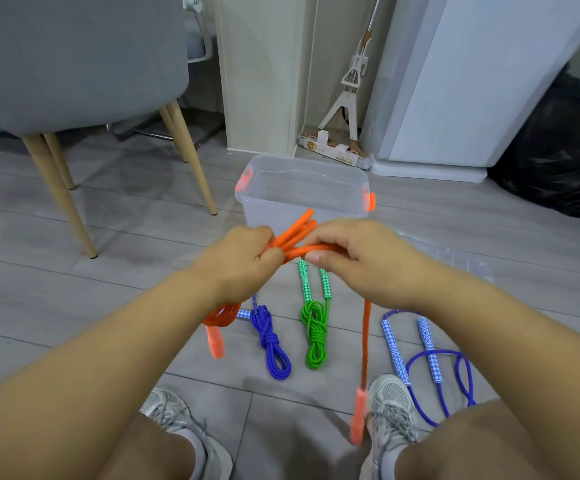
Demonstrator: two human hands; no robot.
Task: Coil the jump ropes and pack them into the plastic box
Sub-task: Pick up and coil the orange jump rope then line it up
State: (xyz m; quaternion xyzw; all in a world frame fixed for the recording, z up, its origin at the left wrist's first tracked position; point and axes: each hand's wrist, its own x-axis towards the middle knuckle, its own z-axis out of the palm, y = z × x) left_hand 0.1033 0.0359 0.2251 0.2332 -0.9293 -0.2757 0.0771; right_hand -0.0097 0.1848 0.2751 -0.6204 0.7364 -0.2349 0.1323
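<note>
Both the left hand (243, 252) and the right hand (345, 252) are closed around a bundle of the orange rope (293, 237), held near the empty plastic box (302, 188). It looks light and floppy; gripping the gathered loops seems best, since both handles dangle.

In your hands you have an orange rope (295, 237) with pale orange handles (357, 415), while at lower centre lie a dark blue coil (270, 344) and a green coil (314, 336) with green-white diamond handles (304, 280), behind them a clear box (302, 192) with orange latches (368, 201), and at lower right a blue rope (455, 379) with blue-white patterned handles (395, 351).
</note>
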